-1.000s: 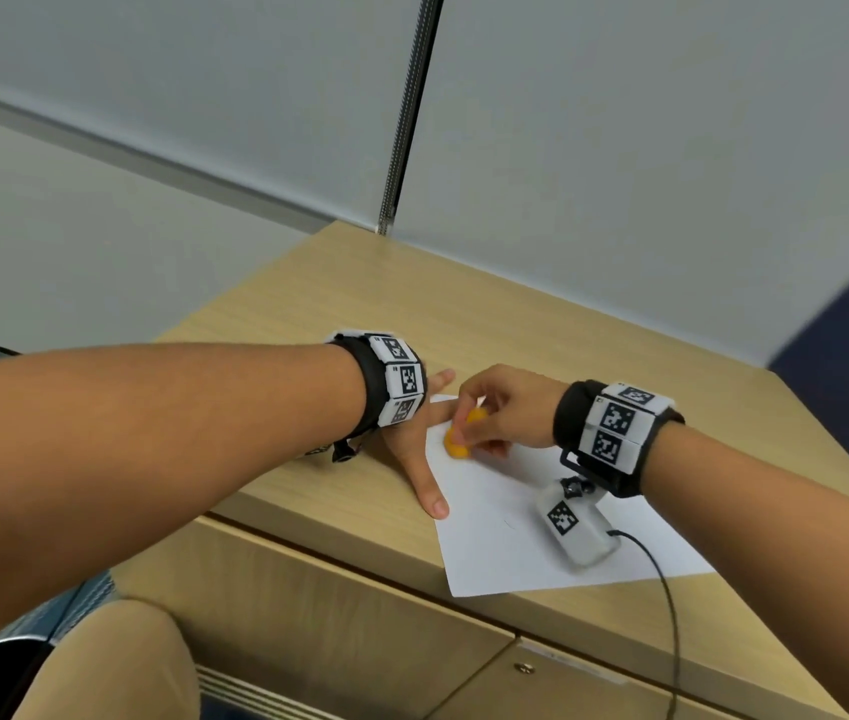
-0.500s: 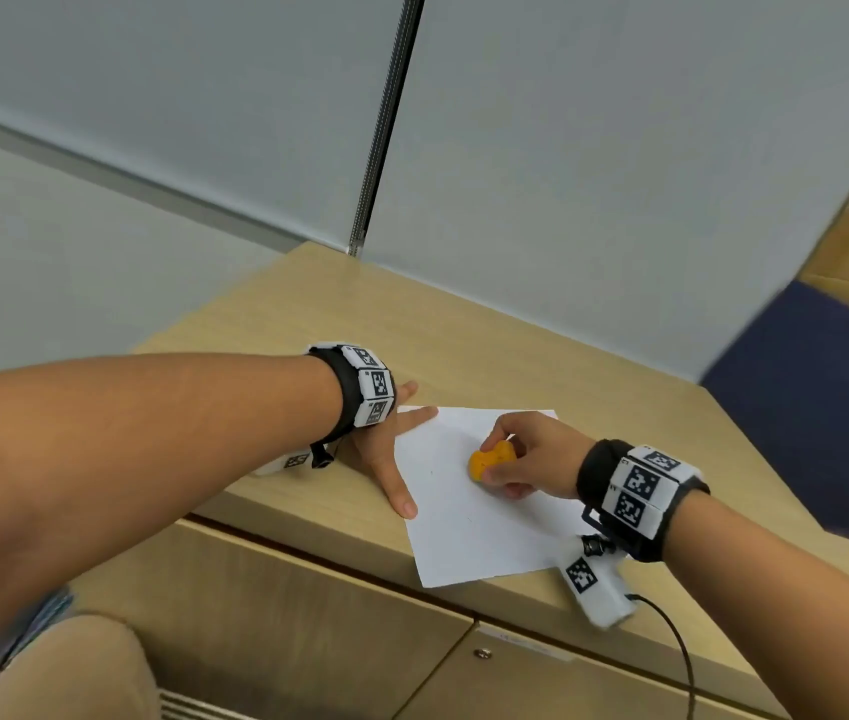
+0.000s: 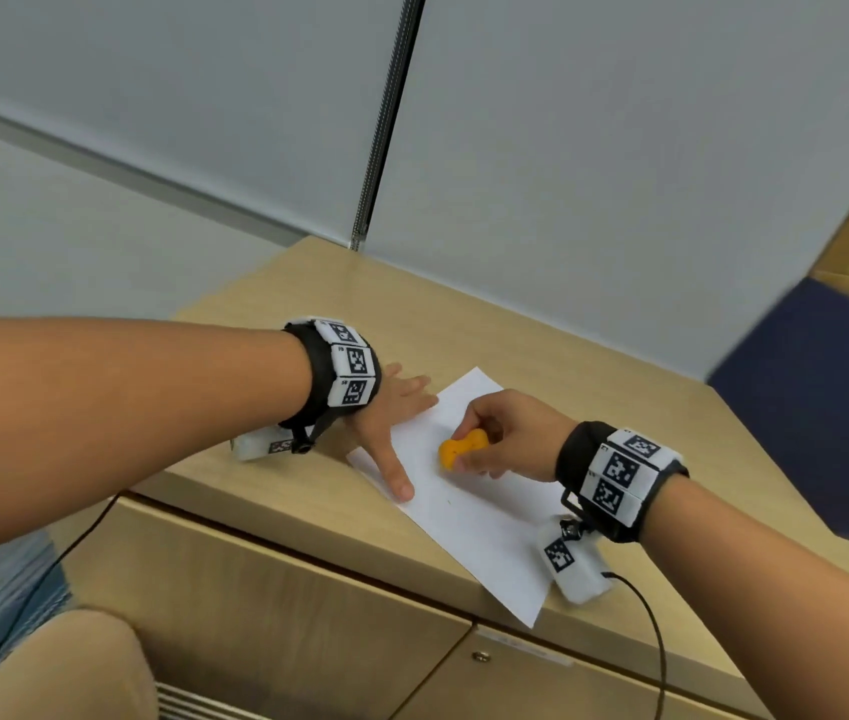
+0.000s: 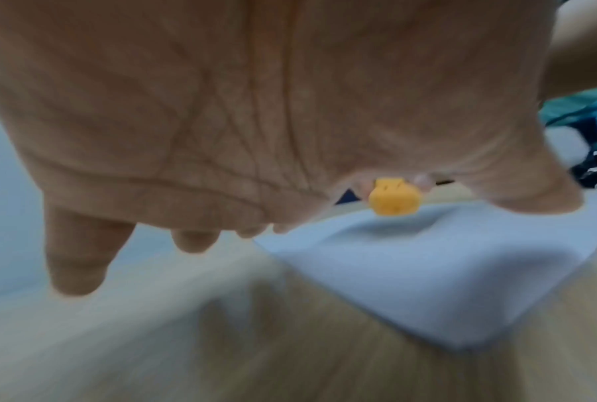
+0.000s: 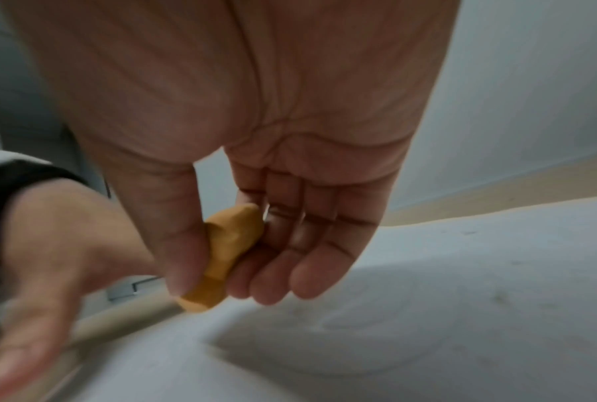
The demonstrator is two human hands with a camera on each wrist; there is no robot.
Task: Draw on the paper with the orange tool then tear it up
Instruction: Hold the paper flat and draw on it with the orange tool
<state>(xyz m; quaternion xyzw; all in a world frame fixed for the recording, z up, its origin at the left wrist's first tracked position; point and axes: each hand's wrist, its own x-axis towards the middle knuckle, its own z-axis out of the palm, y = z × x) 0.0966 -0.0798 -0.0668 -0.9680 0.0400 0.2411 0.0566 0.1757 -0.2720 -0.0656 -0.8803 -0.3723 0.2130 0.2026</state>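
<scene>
Right wrist view, centre: thumb and curled fingers (image 5: 310, 261) of my right hand (image 5: 255, 95) pinch the orange tool (image 5: 233, 253), tip down toward the paper (image 5: 462, 312), I think for drawing. Head view, centre: my left hand (image 3: 386, 407) lies flat, fingers straight, on the paper's left edge, likely against sliding.

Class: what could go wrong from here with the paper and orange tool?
The left hand pins only one edge of the paper, so strokes from the orange tool in the right hand may swing the sheet.
The paper's near corner seems to overhang the desk; pressing there could crease it.
</scene>
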